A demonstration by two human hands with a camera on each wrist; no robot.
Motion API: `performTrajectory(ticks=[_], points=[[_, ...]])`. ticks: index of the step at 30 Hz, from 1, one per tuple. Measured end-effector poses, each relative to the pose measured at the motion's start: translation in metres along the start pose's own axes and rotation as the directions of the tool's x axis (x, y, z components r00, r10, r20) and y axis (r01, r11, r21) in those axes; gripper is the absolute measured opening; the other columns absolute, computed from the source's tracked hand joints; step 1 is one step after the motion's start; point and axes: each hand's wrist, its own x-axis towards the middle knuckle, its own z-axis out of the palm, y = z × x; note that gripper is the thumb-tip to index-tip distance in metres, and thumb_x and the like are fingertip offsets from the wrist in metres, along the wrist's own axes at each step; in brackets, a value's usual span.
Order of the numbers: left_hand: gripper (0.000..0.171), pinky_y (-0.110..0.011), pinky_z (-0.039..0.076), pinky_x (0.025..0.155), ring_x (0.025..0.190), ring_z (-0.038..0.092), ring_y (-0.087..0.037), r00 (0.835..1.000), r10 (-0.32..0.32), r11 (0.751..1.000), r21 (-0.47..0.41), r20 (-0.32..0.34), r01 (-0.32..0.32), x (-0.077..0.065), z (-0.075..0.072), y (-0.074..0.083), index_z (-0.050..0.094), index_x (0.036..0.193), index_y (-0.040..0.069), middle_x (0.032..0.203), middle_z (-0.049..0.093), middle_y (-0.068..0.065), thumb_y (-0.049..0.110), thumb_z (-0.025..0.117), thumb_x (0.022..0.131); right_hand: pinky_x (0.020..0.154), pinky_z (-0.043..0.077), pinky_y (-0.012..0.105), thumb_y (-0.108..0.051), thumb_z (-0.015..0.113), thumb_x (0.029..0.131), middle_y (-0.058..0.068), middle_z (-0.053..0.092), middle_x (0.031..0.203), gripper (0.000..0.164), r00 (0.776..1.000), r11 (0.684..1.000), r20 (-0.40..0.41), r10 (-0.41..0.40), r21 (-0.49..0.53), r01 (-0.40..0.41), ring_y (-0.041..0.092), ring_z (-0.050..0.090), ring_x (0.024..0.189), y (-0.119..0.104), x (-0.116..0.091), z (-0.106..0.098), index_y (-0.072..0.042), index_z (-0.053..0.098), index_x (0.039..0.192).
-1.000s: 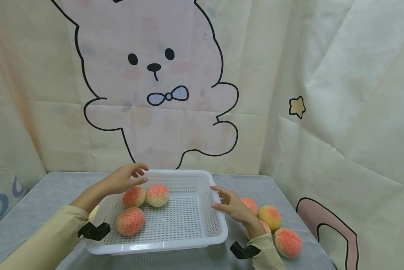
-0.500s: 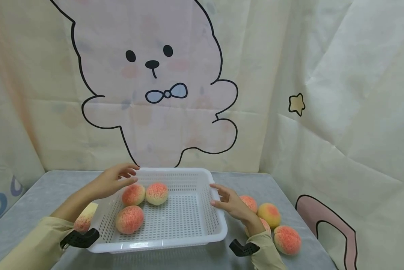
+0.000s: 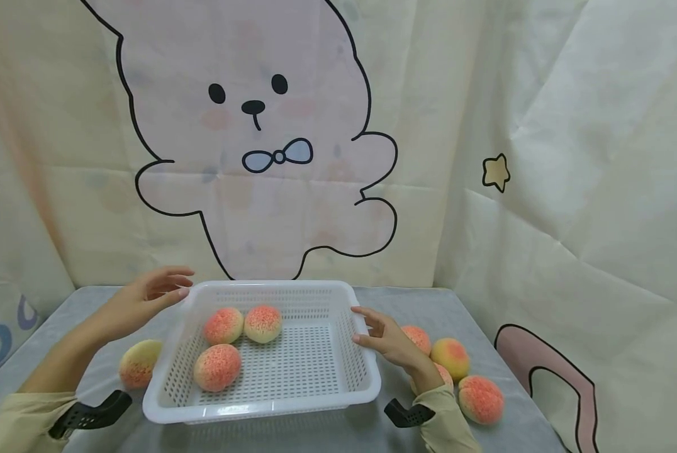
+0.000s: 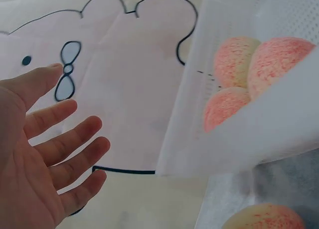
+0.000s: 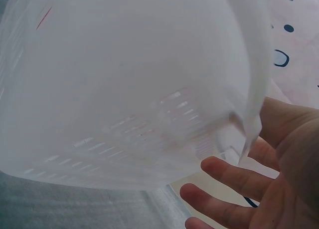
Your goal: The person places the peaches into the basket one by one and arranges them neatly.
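A white slatted plastic basket (image 3: 293, 362) stands on the grey-covered table with three peaches inside, among them a red-flecked peach (image 3: 218, 367) near its left side. My left hand (image 3: 146, 301) is in the air beyond the basket's left end, fingers spread and palm bare in the left wrist view. Below that hand, a yellow-and-red peach (image 3: 140, 363) lies on the table just outside the basket. At the opposite end, my right hand (image 3: 388, 340) holds the basket's right rim, with the thumb hooked over it and some fingers outside, as the right wrist view shows.
To the right of the basket, several more peaches lie grouped on the table, one red peach (image 3: 481, 400) nearest the front. Behind the table (image 3: 418, 302) hangs a cream curtain (image 3: 418, 126) printed with a bear figure.
My left hand has moved left, from over the peaches in the basket to outside its left rim, uncovering the peach on the table there. The right hand stays on the rim.
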Motion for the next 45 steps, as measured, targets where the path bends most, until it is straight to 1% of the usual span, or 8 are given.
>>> performTrajectory(ticks=[6, 9, 16, 20, 23, 27, 36, 45], points=[[0.042, -0.021, 0.054, 0.080, 0.105, 0.053, 0.021, 0.995, -0.050, 0.999, -0.024, -0.085, 0.048, -0.016, -0.014, -0.021, 0.050, 0.144, 0.010, 0.126, 0.065, 0.016, 0.020, 0.057, 0.104, 0.087, 0.061, 0.035, -0.021, 0.067, 0.098, 0.028, 0.051, 0.148, 0.072, 1.000, 1.000, 0.005, -0.009, -0.006, 0.009, 0.033, 0.066, 0.118, 0.001, 0.000, -0.002, -0.004, 0.030, 0.158], [0.042, -0.010, 0.047, 0.077, 0.103, 0.052, 0.023, 0.991, -0.071, 0.997, -0.045, -0.115, 0.066, -0.024, -0.018, -0.032, 0.050, 0.144, 0.011, 0.117, 0.056, 0.036, 0.019, 0.057, 0.104, 0.087, 0.060, 0.034, -0.020, 0.067, 0.099, 0.029, 0.050, 0.148, 0.072, 1.000, 1.000, 0.009, -0.021, -0.011, 0.021, 0.034, 0.065, 0.120, 0.001, 0.000, -0.002, -0.002, 0.030, 0.158], [0.045, -0.014, 0.047, 0.077, 0.102, 0.050, 0.024, 0.987, -0.153, 0.988, -0.027, -0.045, 0.152, -0.040, -0.018, -0.051, 0.046, 0.147, 0.010, 0.116, 0.051, 0.042, 0.026, 0.053, 0.106, 0.087, 0.060, 0.034, -0.019, 0.067, 0.099, 0.030, 0.050, 0.148, 0.072, 1.000, 1.000, 0.011, -0.025, -0.008, 0.025, 0.037, 0.064, 0.120, 0.001, 0.000, -0.002, -0.002, 0.030, 0.158], [0.053, -0.045, 0.057, 0.088, 0.111, 0.054, 0.011, 0.966, -0.248, 0.969, 0.002, 0.073, 0.248, -0.049, -0.015, -0.066, 0.039, 0.153, 0.010, 0.140, 0.061, 0.006, 0.037, 0.046, 0.108, 0.087, 0.060, 0.033, -0.019, 0.067, 0.099, 0.030, 0.049, 0.148, 0.072, 1.000, 1.000, 0.010, -0.026, -0.011, 0.026, 0.037, 0.064, 0.121, 0.001, 0.000, -0.002, -0.002, 0.030, 0.158], [0.057, -0.067, 0.051, 0.086, 0.126, 0.058, -0.023, 0.941, -0.301, 0.953, 0.005, 0.153, 0.304, -0.057, -0.010, -0.076, 0.038, 0.153, 0.007, 0.151, 0.048, -0.029, 0.041, 0.042, 0.109, 0.087, 0.060, 0.033, -0.020, 0.066, 0.099, 0.030, 0.049, 0.149, 0.072, 0.999, 1.000, 0.017, -0.027, -0.010, 0.027, 0.035, 0.065, 0.121, 0.001, 0.001, -0.002, -0.001, 0.029, 0.158], [0.059, -0.066, 0.050, 0.085, 0.134, 0.043, -0.058, 0.914, -0.332, 0.940, -0.002, 0.231, 0.342, -0.061, -0.006, -0.085, 0.039, 0.152, 0.002, 0.151, 0.044, -0.033, 0.042, 0.039, 0.109, 0.087, 0.060, 0.034, -0.021, 0.067, 0.099, 0.030, 0.048, 0.149, 0.073, 0.999, 1.000, 0.020, -0.026, -0.009, 0.026, 0.032, 0.066, 0.119, 0.001, 0.001, -0.002, -0.001, 0.028, 0.158], [0.055, -0.061, 0.052, 0.087, 0.125, 0.058, -0.040, 0.909, -0.318, 0.945, 0.015, 0.269, 0.326, -0.063, -0.005, -0.092, 0.043, 0.148, -0.002, 0.145, 0.052, -0.032, 0.037, 0.043, 0.109, 0.087, 0.060, 0.035, -0.022, 0.068, 0.098, 0.028, 0.050, 0.148, 0.073, 1.000, 1.000, 0.010, -0.018, -0.017, 0.018, 0.034, 0.065, 0.120, 0.000, -0.001, -0.001, -0.002, 0.029, 0.158], [0.059, -0.063, 0.052, 0.085, 0.128, 0.050, -0.054, 0.889, -0.351, 0.932, 0.019, 0.293, 0.362, -0.063, -0.005, -0.093, 0.040, 0.150, -0.003, 0.147, 0.048, -0.036, 0.040, 0.039, 0.109, 0.087, 0.060, 0.034, -0.021, 0.068, 0.098, 0.029, 0.052, 0.147, 0.073, 1.000, 1.000, 0.010, -0.022, -0.010, 0.022, 0.032, 0.067, 0.117, 0.001, 0.000, -0.001, -0.003, 0.030, 0.158]])
